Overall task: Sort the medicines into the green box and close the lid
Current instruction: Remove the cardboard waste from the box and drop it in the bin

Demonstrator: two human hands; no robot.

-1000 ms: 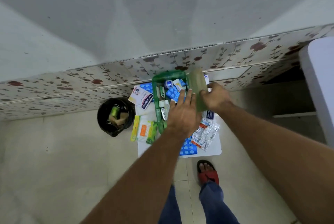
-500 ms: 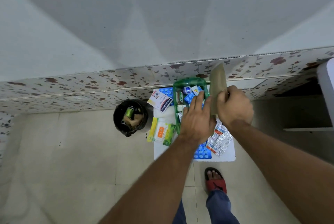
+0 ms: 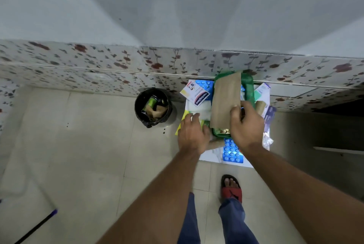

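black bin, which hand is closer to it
Left. The left hand hovers just right of the bin, over the packets. The right hand is farther right, holding the brown sheet over the green box.

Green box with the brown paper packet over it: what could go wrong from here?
1. The brown paper packet held in the right hand covers most of the green box; if it sits proud, the lid may not shut.
2. Blue blister packs and a white carton lie outside on the white sheet and could get left out.
3. The left hand rests beside the box, not steadying it.
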